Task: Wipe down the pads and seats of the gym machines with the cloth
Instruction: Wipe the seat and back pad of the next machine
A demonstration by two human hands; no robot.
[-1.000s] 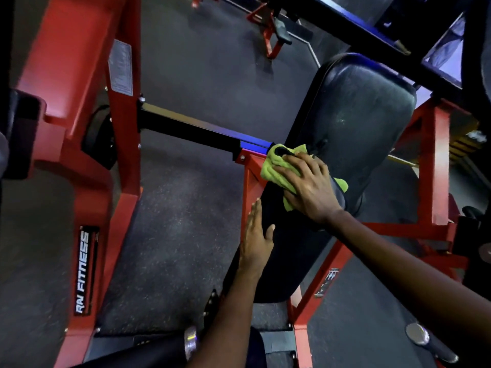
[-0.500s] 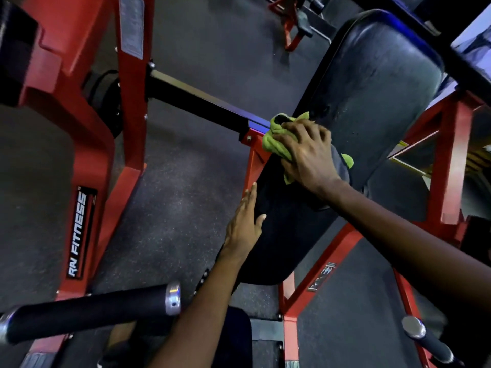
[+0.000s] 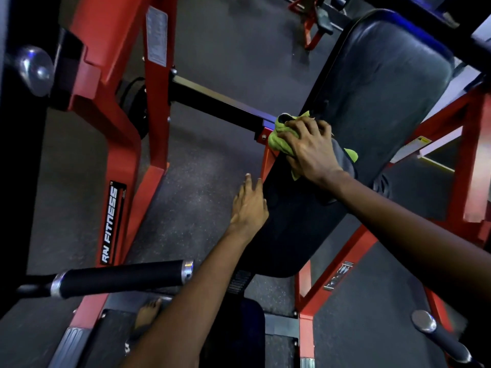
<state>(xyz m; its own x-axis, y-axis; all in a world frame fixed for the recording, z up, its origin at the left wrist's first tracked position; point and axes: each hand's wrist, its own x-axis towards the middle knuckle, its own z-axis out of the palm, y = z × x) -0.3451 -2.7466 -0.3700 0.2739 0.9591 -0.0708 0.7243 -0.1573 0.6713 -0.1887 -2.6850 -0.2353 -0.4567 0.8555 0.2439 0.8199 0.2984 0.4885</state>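
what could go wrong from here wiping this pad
1. The cloth sits bunched under the right hand at the edge of the pad, right beside the red frame. It could snag there, or the knuckles could scrape.
2. Bunched up, the cloth covers little, so parts of the pad may get missed.
3. A foot that looks bare stands near the black handle. A careless step could knock it.

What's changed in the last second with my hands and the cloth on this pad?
The right hand has curled its fingers, bunching the cloth it earlier pressed flatter, at the same spot where the back pad meets the seat pad. The left hand still rests flat on the seat pad's edge. Otherwise only the view shifted.
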